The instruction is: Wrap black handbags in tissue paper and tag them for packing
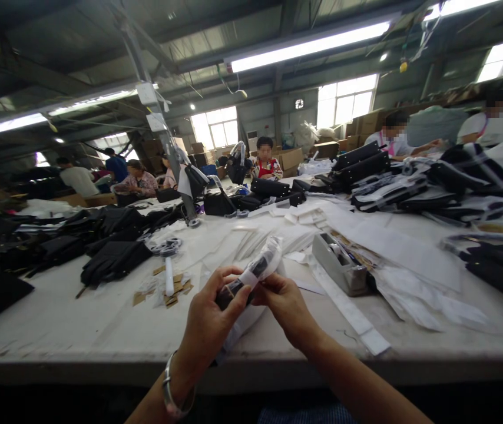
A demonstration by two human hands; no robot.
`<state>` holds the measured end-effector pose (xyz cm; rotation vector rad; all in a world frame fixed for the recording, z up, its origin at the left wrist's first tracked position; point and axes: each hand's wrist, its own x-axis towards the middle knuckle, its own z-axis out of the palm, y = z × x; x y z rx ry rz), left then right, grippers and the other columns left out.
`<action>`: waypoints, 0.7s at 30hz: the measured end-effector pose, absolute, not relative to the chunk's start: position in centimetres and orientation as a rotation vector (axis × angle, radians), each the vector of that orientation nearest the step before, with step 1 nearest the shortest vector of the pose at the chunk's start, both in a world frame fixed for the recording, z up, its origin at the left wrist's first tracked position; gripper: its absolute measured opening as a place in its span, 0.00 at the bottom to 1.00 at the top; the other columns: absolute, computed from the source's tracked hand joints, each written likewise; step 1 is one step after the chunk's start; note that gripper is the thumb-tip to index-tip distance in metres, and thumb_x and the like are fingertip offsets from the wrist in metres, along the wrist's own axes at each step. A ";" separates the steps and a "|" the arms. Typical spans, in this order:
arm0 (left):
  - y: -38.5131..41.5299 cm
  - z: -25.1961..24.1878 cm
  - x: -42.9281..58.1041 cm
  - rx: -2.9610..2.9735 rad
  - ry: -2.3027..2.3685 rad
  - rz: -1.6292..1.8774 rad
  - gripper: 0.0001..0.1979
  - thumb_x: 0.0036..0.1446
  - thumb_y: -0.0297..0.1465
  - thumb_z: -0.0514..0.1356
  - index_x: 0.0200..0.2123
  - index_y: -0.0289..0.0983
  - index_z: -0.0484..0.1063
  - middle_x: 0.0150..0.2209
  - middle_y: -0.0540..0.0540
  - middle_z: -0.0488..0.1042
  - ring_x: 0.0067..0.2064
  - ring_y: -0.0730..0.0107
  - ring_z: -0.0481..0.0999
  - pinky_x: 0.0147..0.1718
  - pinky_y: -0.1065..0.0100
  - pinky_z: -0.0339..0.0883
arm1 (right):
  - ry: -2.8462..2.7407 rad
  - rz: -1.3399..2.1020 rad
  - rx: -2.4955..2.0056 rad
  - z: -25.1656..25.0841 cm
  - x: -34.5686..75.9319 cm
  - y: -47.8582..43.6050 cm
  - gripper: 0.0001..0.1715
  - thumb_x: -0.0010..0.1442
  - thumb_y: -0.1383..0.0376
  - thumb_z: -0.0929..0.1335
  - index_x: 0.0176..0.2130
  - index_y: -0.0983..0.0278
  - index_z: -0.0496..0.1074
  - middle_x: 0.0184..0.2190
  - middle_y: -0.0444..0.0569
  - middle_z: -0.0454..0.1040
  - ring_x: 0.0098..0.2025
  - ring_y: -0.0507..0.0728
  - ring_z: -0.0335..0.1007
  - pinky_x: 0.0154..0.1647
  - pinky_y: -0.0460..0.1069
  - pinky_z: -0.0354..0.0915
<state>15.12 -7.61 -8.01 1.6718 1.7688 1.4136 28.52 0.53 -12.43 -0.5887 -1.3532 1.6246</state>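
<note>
My left hand [209, 321] and my right hand [285, 306] are both closed round a black strap [241, 282] that sits partly inside a white plastic sleeve [265, 260]. The left hand grips its lower end, with a metal bracelet [176, 393] on that wrist. The right hand pinches the sleeve from the right side. Both hands hover above the front edge of the white worktable [79, 330].
A grey tape dispenser [338, 268] stands just right of my hands. White paper strips and sleeves [353, 312] lie around it. Piles of black bags and fabric [110, 259] cover the left, back and right. Several other people sit at the far side.
</note>
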 end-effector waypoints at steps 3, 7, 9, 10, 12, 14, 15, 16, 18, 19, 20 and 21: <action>-7.6 -8.1 15.2 1.696 1.761 1.394 0.16 0.59 0.43 0.63 0.47 0.45 0.69 0.37 0.55 0.80 0.33 0.72 0.76 0.33 0.72 0.68 | -1.354 1.604 -0.638 -12.4 28.2 1.0 0.17 0.53 0.54 0.74 0.36 0.65 0.81 0.28 0.49 0.78 0.29 0.55 0.71 0.33 0.51 0.71; -7.6 -8.3 15.2 1.731 1.815 1.383 0.17 0.58 0.44 0.63 0.47 0.45 0.68 0.37 0.53 0.81 0.32 0.70 0.78 0.33 0.70 0.70 | -1.473 1.485 -0.700 -11.7 28.3 1.4 0.13 0.53 0.57 0.73 0.28 0.65 0.80 0.20 0.46 0.73 0.22 0.53 0.67 0.24 0.47 0.67; -7.6 -8.3 15.1 1.739 1.878 1.377 0.18 0.58 0.45 0.62 0.48 0.45 0.68 0.37 0.53 0.81 0.30 0.70 0.77 0.31 0.69 0.70 | -1.474 1.542 -0.675 -11.2 28.9 1.1 0.12 0.53 0.58 0.75 0.30 0.65 0.81 0.20 0.44 0.72 0.19 0.49 0.63 0.20 0.44 0.63; -7.7 -8.3 15.0 1.745 1.910 1.378 0.18 0.59 0.45 0.62 0.49 0.45 0.68 0.37 0.52 0.81 0.31 0.69 0.78 0.30 0.69 0.70 | -1.422 1.655 -0.628 -10.9 29.3 0.9 0.12 0.52 0.58 0.76 0.33 0.65 0.81 0.21 0.43 0.71 0.19 0.47 0.60 0.19 0.43 0.61; -7.7 -8.4 15.0 1.769 1.970 1.384 0.19 0.59 0.46 0.61 0.50 0.45 0.67 0.38 0.51 0.81 0.33 0.67 0.80 0.31 0.68 0.71 | -1.190 1.978 -0.500 -10.3 30.3 0.2 0.14 0.52 0.60 0.77 0.38 0.64 0.81 0.26 0.43 0.72 0.20 0.43 0.56 0.17 0.38 0.57; -7.6 -8.7 15.1 1.804 2.017 1.389 0.20 0.59 0.46 0.61 0.51 0.45 0.66 0.39 0.50 0.82 0.36 0.65 0.81 0.33 0.67 0.72 | -0.864 2.231 -0.387 -9.7 30.9 -0.5 0.15 0.52 0.61 0.78 0.40 0.64 0.80 0.34 0.44 0.74 0.21 0.40 0.54 0.18 0.35 0.56; -7.5 -8.8 15.2 1.823 2.038 1.391 0.20 0.59 0.45 0.61 0.52 0.45 0.65 0.39 0.50 0.82 0.37 0.64 0.82 0.34 0.66 0.72 | -0.719 2.293 -0.351 -9.5 31.0 -0.8 0.16 0.50 0.62 0.79 0.39 0.64 0.79 0.36 0.44 0.74 0.21 0.39 0.54 0.18 0.33 0.56; -7.5 -9.0 15.4 1.843 2.056 1.391 0.20 0.60 0.45 0.61 0.52 0.45 0.64 0.40 0.50 0.82 0.38 0.63 0.82 0.35 0.66 0.72 | -0.612 2.322 -0.329 -9.2 30.9 -1.0 0.17 0.48 0.62 0.80 0.37 0.65 0.78 0.35 0.43 0.74 0.21 0.39 0.54 0.18 0.33 0.56; -7.3 -9.5 15.7 1.877 2.084 1.413 0.21 0.60 0.45 0.61 0.53 0.46 0.63 0.41 0.49 0.82 0.40 0.61 0.82 0.37 0.64 0.73 | -0.531 2.337 -0.314 -8.8 30.3 -1.3 0.20 0.43 0.64 0.82 0.35 0.67 0.77 0.28 0.40 0.70 0.19 0.38 0.51 0.16 0.32 0.53; -7.3 -9.7 15.9 1.891 2.090 1.438 0.21 0.59 0.45 0.61 0.53 0.46 0.63 0.42 0.49 0.82 0.41 0.60 0.82 0.38 0.64 0.73 | -0.547 2.332 -0.320 -8.6 29.9 -1.4 0.21 0.43 0.64 0.82 0.34 0.68 0.76 0.25 0.39 0.67 0.19 0.38 0.50 0.15 0.32 0.51; -7.4 -9.8 16.0 1.899 2.087 1.465 0.23 0.59 0.45 0.62 0.54 0.46 0.63 0.42 0.48 0.82 0.42 0.60 0.82 0.39 0.64 0.73 | -0.588 2.317 -0.334 -8.5 29.4 -1.4 0.21 0.43 0.63 0.82 0.34 0.69 0.76 0.24 0.38 0.65 0.18 0.38 0.48 0.14 0.32 0.50; -7.5 -9.9 16.1 1.903 2.075 1.486 0.24 0.59 0.44 0.62 0.56 0.46 0.62 0.42 0.48 0.82 0.42 0.60 0.82 0.39 0.64 0.73 | -0.642 2.290 -0.351 -8.5 29.0 -1.4 0.21 0.44 0.62 0.82 0.35 0.70 0.76 0.23 0.37 0.64 0.18 0.39 0.47 0.14 0.32 0.49</action>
